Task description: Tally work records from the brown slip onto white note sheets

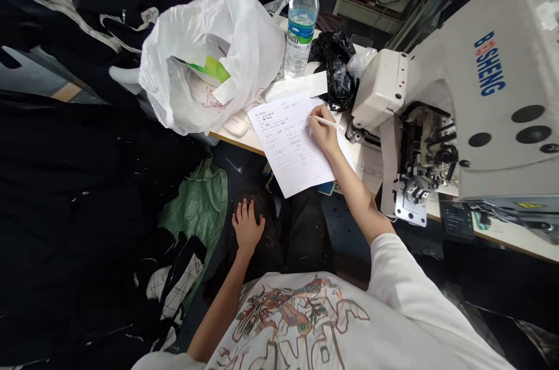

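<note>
A white pen (325,121) is gripped in my right hand (324,132), its tip near the upper right of a lined sheet of paper (301,163). Handwritten lines cover much of the sheet, which hangs a little over the table's front edge. My left hand (248,226) lies flat on my thigh with its fingers spread, holding nothing. Just beyond the sheet lies a blank white strip (290,88), and behind it stands a water bottle (301,26) with a green cap, upright and partly full.
Left of the paper sits an open white plastic bag (174,38) with things inside. A black plastic bag (338,64) lies behind the paper. A large sewing machine (471,84) fills the right side. Dark cloth (78,212) is heaped at left, beside a green sack (201,201).
</note>
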`<move>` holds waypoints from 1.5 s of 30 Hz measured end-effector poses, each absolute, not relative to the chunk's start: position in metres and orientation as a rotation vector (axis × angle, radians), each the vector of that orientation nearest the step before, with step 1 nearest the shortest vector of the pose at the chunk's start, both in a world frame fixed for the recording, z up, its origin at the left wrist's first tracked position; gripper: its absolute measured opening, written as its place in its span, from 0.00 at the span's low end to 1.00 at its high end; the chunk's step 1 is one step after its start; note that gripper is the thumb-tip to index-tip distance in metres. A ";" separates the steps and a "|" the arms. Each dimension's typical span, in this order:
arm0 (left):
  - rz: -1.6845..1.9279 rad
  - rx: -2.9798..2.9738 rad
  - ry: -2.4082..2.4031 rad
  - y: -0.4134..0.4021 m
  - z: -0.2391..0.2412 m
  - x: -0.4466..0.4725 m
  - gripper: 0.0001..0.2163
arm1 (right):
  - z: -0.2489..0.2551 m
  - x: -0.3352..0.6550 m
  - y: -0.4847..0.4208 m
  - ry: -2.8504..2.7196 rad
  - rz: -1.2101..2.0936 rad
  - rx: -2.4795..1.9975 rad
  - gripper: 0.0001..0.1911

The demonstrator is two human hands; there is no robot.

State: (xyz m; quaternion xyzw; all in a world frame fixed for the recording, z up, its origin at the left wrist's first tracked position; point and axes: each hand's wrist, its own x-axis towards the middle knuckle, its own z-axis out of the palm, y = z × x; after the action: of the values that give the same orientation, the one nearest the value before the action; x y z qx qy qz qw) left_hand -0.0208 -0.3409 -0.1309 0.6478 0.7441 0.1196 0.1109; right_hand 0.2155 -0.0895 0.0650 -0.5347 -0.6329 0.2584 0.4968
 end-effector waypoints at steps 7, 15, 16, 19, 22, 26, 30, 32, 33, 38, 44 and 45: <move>0.338 1.920 2.181 -0.340 -0.134 -0.020 0.27 | 0.073 0.209 -0.096 -1.449 0.584 -1.571 0.15; 0.331 1.914 2.194 -0.339 -0.134 -0.019 0.27 | 0.071 0.207 -0.095 -1.516 0.576 -1.627 0.16; 0.332 1.914 2.194 -0.339 -0.133 -0.018 0.27 | 0.071 0.207 -0.095 -1.515 0.568 -1.632 0.16; 0.334 1.916 2.195 -0.340 -0.133 -0.018 0.27 | 0.071 0.207 -0.096 -1.527 0.579 -1.617 0.16; 0.338 1.915 2.196 -0.340 -0.133 -0.019 0.27 | 0.071 0.207 -0.095 -1.534 0.589 -1.592 0.16; 0.342 1.907 2.198 -0.340 -0.133 -0.019 0.27 | 0.069 0.208 -0.094 -1.507 0.556 -1.571 0.15; 0.342 1.899 2.191 -0.339 -0.131 -0.018 0.27 | 0.067 0.209 -0.094 -1.545 0.614 -1.475 0.14; 0.343 1.892 2.190 -0.339 -0.130 -0.018 0.27 | 0.067 0.210 -0.095 -1.564 0.626 -1.465 0.14; 0.343 1.888 2.190 -0.339 -0.130 -0.018 0.27 | 0.067 0.210 -0.095 -1.567 0.633 -1.471 0.14; 0.346 1.875 2.170 -0.340 -0.130 -0.019 0.27 | 0.070 0.208 -0.096 -1.587 0.639 -1.543 0.15; 0.375 1.821 2.153 -0.339 -0.130 -0.019 0.27 | 0.072 0.208 -0.097 -1.580 0.651 -1.532 0.14; 0.383 1.805 2.148 -0.338 -0.129 -0.019 0.27 | 0.071 0.208 -0.097 -1.576 0.641 -1.536 0.15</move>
State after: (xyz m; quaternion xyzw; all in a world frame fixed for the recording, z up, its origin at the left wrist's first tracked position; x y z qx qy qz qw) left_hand -0.0189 -0.3385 -0.1290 0.6298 0.7495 0.1338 0.1542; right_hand 0.2077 -0.0971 0.0713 -0.6105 -0.6266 0.2547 0.4121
